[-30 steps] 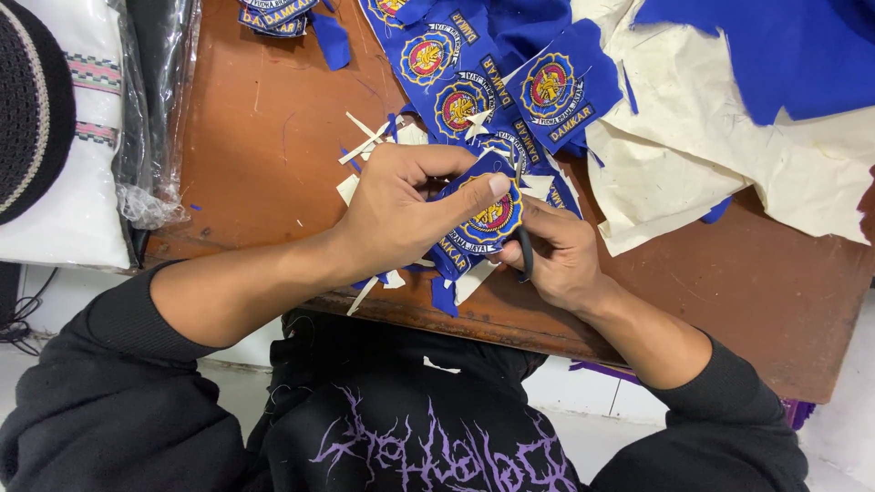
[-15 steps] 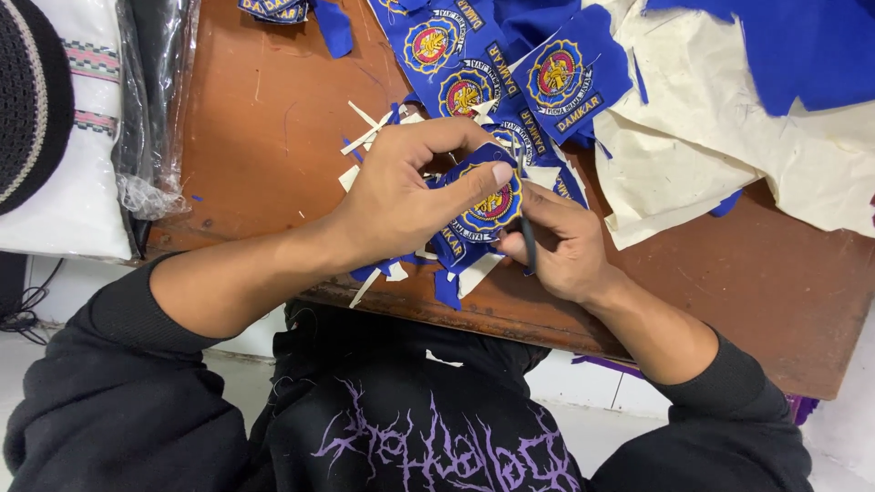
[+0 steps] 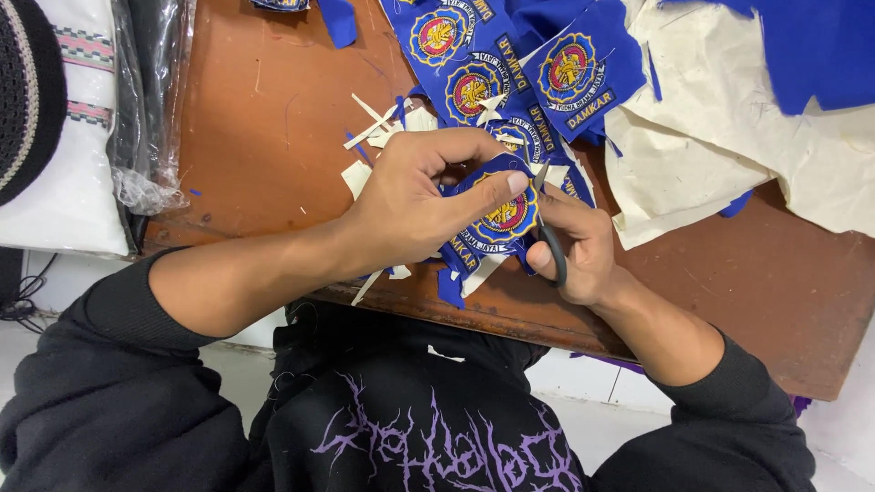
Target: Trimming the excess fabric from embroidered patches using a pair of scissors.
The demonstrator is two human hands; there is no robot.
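My left hand (image 3: 415, 196) pinches a blue embroidered patch (image 3: 504, 219) with a round red and yellow emblem, thumb on its front. My right hand (image 3: 574, 241) grips black-handled scissors (image 3: 550, 244) whose blades point up along the patch's right edge. Both hands hover over the near edge of a brown wooden table (image 3: 264, 118). Several more blue patches (image 3: 510, 64) lie just beyond my hands.
Cream backing fabric (image 3: 729, 137) and blue cloth (image 3: 802, 46) cover the table's right side. White and blue trimmings (image 3: 378, 123) litter the middle. At left sit a plastic-wrapped bundle (image 3: 150, 100) and white folded cloth (image 3: 55, 191) with a dark knitted cap (image 3: 23, 91).
The patch has been turned slightly in my left hand and the scissors have moved along its right edge. The view has shifted a little.
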